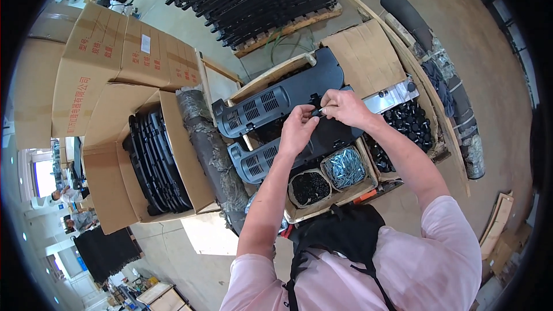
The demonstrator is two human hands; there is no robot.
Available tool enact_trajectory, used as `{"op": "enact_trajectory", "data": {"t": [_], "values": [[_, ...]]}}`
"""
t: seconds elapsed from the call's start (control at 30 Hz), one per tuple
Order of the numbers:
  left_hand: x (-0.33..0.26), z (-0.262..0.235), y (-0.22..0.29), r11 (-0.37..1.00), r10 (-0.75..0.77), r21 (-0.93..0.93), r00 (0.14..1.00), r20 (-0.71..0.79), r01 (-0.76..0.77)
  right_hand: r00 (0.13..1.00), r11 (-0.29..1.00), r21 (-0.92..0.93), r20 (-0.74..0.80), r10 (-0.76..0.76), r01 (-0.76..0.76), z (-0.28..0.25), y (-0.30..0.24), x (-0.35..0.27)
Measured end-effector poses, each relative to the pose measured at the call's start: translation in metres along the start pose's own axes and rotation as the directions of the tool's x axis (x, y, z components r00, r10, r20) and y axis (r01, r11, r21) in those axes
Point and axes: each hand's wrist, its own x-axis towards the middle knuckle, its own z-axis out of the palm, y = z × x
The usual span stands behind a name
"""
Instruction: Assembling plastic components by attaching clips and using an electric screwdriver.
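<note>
My left hand (297, 130) and my right hand (344, 107) meet over the black plastic panels, fingertips pinched close together. Between them is a small black part (316, 113), gripped by the left fingertips. Something small and pale shows at the right fingertips, too small to name. Under and beyond the hands lies one long black panel with vent slots (271, 103). A second vented panel (259, 162) lies nearer me, partly hidden by my left forearm. Close to me stand a tub of silver screws (345, 168) and a tub of small black pieces (310, 188).
Round black knobs (410, 124) fill a bin on the right, beside a cardboard sheet (366, 57). On the left, an open carton (109, 161) holds upright black panels, next to a wrapped roll (204, 144). Stacked black parts (247, 0) sit on a pallet at the back.
</note>
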Motion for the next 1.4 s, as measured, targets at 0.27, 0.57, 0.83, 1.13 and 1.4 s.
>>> {"op": "enact_trajectory", "data": {"t": [0.27, 0.57, 0.83, 1.13, 1.4], "values": [[0.039, 0.015, 0.009, 0.535, 0.509, 0.793, 0.861, -0.028, -0.290, 0.940, 0.920, -0.324, -0.185, -0.288, 0.219, -0.005, 0.035, 0.029], [0.051, 0.005, -0.007, 0.488, 0.487, 0.829, 0.873, 0.002, -0.274, 0.863, 0.823, -0.417, -0.153, -0.481, 0.385, 0.004, 0.045, 0.043], [0.047, 0.001, -0.009, 0.494, 0.460, 0.820, 0.887, 0.035, -0.289, 0.873, 0.842, -0.423, -0.194, -0.446, 0.336, 0.010, 0.051, 0.042], [-0.060, -0.056, -0.003, 0.931, 0.330, 0.310, 0.804, -0.496, -0.191, 0.798, 0.750, -0.284, 0.118, -0.591, 0.598, 0.048, -0.006, -0.061], [-0.206, -0.018, -0.071, 0.970, 0.201, 0.235, 0.770, -0.605, -0.069, 0.678, 0.454, -0.525, 0.673, -0.296, 0.719, 0.222, 0.083, -0.110]]}}
